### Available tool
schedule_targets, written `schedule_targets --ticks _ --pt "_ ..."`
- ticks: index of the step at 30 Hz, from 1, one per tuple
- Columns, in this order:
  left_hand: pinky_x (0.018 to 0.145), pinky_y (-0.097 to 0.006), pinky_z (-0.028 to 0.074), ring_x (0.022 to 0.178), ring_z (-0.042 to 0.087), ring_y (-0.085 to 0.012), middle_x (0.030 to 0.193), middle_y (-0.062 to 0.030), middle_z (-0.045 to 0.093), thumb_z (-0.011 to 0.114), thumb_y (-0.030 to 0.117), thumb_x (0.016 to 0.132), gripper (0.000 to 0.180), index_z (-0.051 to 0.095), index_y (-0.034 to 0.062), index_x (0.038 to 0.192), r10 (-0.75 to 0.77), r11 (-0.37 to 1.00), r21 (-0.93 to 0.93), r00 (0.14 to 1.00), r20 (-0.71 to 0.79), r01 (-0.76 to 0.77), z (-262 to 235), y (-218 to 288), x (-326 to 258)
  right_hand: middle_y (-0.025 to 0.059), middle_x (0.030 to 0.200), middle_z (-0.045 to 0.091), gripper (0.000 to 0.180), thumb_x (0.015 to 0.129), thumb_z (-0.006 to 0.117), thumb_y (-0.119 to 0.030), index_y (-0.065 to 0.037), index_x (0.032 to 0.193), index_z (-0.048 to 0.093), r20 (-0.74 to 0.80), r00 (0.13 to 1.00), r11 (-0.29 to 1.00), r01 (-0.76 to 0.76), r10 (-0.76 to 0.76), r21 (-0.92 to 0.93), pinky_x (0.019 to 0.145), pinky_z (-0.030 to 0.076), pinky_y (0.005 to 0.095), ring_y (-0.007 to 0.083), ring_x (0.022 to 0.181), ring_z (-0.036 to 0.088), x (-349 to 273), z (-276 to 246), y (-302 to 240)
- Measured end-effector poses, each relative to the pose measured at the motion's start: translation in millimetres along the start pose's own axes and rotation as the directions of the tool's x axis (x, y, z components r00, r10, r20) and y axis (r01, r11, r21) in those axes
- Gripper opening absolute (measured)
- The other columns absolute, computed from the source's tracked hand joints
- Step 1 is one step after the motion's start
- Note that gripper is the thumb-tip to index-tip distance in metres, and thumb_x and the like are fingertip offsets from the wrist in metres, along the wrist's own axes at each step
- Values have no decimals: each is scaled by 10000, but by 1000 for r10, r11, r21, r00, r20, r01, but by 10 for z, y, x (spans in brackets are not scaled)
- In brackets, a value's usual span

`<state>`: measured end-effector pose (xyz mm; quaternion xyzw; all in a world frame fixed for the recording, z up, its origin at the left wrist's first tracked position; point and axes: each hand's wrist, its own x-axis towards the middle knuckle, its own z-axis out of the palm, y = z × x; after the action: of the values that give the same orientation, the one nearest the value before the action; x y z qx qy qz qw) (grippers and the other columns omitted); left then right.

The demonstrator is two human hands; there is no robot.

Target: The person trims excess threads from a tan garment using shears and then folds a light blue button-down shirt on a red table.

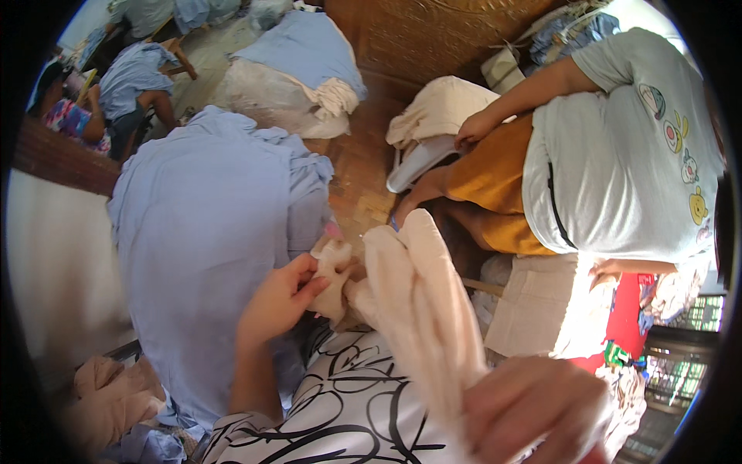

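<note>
I see the left hand at centre frame, fingers curled in a pinch on the bunched upper end of a cream cloth. The right hand, blurred at lower right, is closed in a fist around the cloth's other end. The cloth is stretched between them, its long axis running diagonally from centre frame down to lower right, the folded hump rising toward the top of the picture.

On the left sits a big heap of pale blue fabric, just beside the left hand. At upper centre, a white sack bulges under more blue cloth. Upper right, a white boxy package rests by the woven wall; I can't make out any label. A co-worker in a grey printed shirt fills the right side, one hand on a cream bundle.
</note>
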<state>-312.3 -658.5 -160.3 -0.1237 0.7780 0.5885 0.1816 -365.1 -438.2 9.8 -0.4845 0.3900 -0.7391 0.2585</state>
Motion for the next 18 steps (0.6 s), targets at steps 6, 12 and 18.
schedule_targets --ticks 6,12,18 --pt "633 -222 437 734 530 -38 822 4 635 572 84 957 81 564 9 987 25 986 -163 999 33 -19 97 -98 97 34 630 488 479 857 691 -426 44 941 730 -261 964 937 134 -48 324 464 294 278 140 530 416 -32 163 135" --pt "678 -258 479 754 597 -81 858 -82 697 585 84 945 123 572 -22 1006 2 994 -106 1000 30 1 69 -65 101 18 595 469 378 840 736 -357 20 872 743 -378 917 926 248 -129 286 451 277 273 133 513 396 26 174 200" --pt "642 -211 435 746 531 -32 836 -9 642 576 93 956 97 559 2 985 7 997 -76 999 33 -5 58 -70 100 7 573 457 344 846 733 -337 7 846 746 -399 902 927 282 -168 249 442 264 273 121 501 379 89 168 208"
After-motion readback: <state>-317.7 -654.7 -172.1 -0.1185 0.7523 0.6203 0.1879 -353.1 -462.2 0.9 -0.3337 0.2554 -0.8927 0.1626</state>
